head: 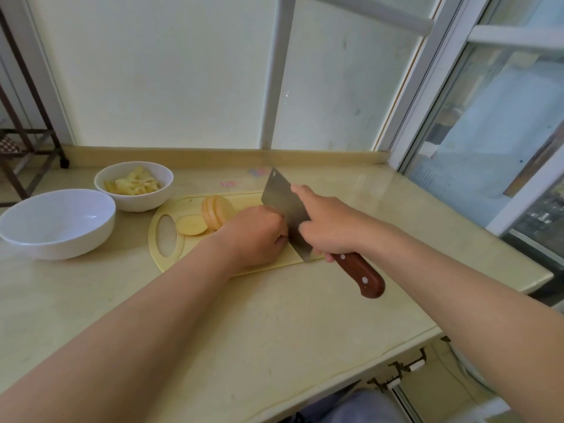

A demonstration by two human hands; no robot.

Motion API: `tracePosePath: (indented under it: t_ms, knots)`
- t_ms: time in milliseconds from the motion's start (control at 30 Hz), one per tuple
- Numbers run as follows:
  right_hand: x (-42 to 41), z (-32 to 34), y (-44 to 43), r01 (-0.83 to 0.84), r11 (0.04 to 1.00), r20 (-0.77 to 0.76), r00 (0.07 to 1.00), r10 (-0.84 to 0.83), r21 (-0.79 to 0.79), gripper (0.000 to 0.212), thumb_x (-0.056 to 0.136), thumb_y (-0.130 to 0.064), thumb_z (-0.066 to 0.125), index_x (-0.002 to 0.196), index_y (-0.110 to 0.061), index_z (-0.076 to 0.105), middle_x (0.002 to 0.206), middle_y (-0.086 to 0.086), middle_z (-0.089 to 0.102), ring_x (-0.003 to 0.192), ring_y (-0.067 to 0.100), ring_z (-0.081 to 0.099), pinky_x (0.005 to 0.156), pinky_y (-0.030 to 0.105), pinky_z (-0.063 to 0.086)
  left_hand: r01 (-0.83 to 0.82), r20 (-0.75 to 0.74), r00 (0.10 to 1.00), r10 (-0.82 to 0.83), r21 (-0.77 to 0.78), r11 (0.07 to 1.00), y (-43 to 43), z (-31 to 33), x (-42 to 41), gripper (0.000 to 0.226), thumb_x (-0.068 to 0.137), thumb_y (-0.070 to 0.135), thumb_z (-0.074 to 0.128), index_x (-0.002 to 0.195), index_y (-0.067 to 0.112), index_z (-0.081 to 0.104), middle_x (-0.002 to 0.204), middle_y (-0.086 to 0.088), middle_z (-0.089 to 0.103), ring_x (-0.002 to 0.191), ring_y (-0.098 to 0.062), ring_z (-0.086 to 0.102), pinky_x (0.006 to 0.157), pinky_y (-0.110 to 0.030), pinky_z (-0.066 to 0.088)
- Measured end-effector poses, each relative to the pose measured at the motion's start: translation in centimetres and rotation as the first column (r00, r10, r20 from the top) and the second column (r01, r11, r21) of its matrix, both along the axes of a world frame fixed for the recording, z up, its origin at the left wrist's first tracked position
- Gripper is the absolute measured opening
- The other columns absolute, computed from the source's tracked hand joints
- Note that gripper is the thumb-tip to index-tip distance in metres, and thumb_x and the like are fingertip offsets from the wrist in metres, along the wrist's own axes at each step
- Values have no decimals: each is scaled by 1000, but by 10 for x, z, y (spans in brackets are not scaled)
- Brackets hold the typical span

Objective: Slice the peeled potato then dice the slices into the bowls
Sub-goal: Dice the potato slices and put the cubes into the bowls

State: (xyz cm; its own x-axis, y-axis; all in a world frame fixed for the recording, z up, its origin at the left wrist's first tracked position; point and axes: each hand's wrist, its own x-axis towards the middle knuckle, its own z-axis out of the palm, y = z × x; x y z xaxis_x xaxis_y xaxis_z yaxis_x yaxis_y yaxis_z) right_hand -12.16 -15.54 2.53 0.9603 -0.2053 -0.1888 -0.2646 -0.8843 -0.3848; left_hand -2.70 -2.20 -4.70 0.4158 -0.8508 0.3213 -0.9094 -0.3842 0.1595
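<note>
A pale yellow cutting board (171, 264) lies on the counter. On it, several round potato slices (215, 213) lean together, and one slice (191, 225) lies flat beside them. My left hand (254, 236) is curled over something on the board; what it holds is hidden beneath it. My right hand (328, 224) grips a cleaver (283, 206) by its brown wooden handle, forefinger laid along the blade's spine. The blade stands edge-down on the board, right against my left fingers. A small white bowl (134, 203) behind the board holds cut potato pieces. A larger white bowl (58, 227) at the left is empty.
The beige counter (244, 315) ends at a front edge near me and at a right edge beside a window (488, 132). A white wall panel with a vertical pipe (276, 71) stands behind. A dark metal rack (27, 123) stands at the far left.
</note>
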Motion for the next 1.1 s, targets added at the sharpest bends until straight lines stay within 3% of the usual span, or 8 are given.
tracePosePath:
  t_ms: [300,467,567,633,767,900,1100]
  knots:
    - [-8,0,0,18,999,43,999,-19,29,82,93,-11,43,161,-44,10,95,3,60,50,18,67,54,32,60,-1,-20,1000,0,-11,1000,2,3,-2,21,86,19,56,83,14,77,79,-2,64,74,-23,57,67,-34,48]
    - [-7,0,-8,51,992,61,996,-58,117,86,86,-10,43,160,-45,20,112,8,67,63,28,76,51,33,59,-32,-54,998,30,-36,999,2,2,1,28,77,24,47,74,13,73,74,-2,62,68,-24,55,65,-39,50]
    - [-10,7,-10,56,991,85,994,-67,124,82,88,-8,42,158,-46,24,108,9,67,68,29,77,51,33,59,-87,-68,994,82,-75,993,3,7,1,16,79,16,52,74,10,66,77,-2,58,73,-25,53,66,-39,48]
    - [-11,11,-15,84,987,109,989,-99,138,80,89,-7,42,158,-44,25,98,10,70,66,28,76,51,32,59,-136,-100,987,126,-104,985,1,11,3,11,81,7,55,83,9,66,87,-5,59,84,-27,56,71,-36,45]
    - [-20,10,-39,183,951,165,960,-228,249,79,91,-3,43,160,-39,28,81,16,71,46,21,64,43,27,49,-223,-162,964,212,-51,974,-3,13,2,26,86,3,51,108,10,61,110,-7,55,101,-26,53,82,-37,47]
    - [-44,-11,-68,309,826,139,899,-416,472,70,92,-1,46,151,-38,38,66,13,70,43,20,55,43,29,45,-253,-275,929,249,20,967,-8,7,-5,28,90,10,45,116,11,53,117,-6,50,105,-26,51,89,-38,45]
    - [-55,-43,-75,345,742,81,878,-472,575,71,91,-1,51,148,-42,40,63,12,67,47,22,56,44,28,45,-259,-351,894,278,99,961,-13,0,-14,51,99,25,37,147,8,30,150,-12,34,133,-30,39,107,-38,37]
